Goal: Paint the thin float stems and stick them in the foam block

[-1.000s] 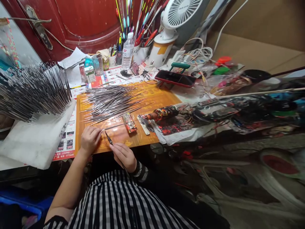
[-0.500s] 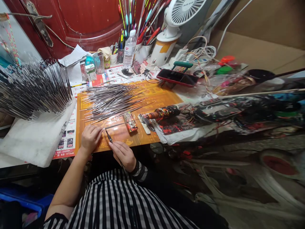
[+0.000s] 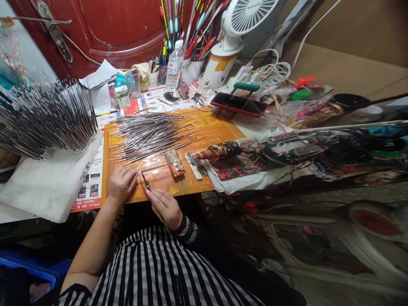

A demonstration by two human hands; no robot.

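My left hand (image 3: pixel 121 185) is closed on one end of a thin dark stick (image 3: pixel 156 168), which lies across a small paint-stained block (image 3: pixel 175 163) on the orange mat (image 3: pixel 191 187). My right hand (image 3: pixel 165 207) pinches a dark slender brush-like tool (image 3: pixel 146 181); its tip is at the stick, close to my left fingertips. Behind my hands a loose pile of similar thin sticks (image 3: pixel 149 134) is spread on the mat. To the right of the block, a motor-like tool (image 3: pixel 223 151) covered in paint points its end at the stick.
Many dark sticks (image 3: pixel 47 114) stand upright in a white foam block (image 3: pixel 54 182) at the left. Farther back are a water bottle (image 3: pixel 174 66), a white fan (image 3: pixel 248 17) and a phone (image 3: pixel 237 105) on a stand. Paint-stained cloth (image 3: pixel 242 180) hangs over the front edge.
Both hands keep nearly the same pose and grip. The whole view has shifted very slightly.
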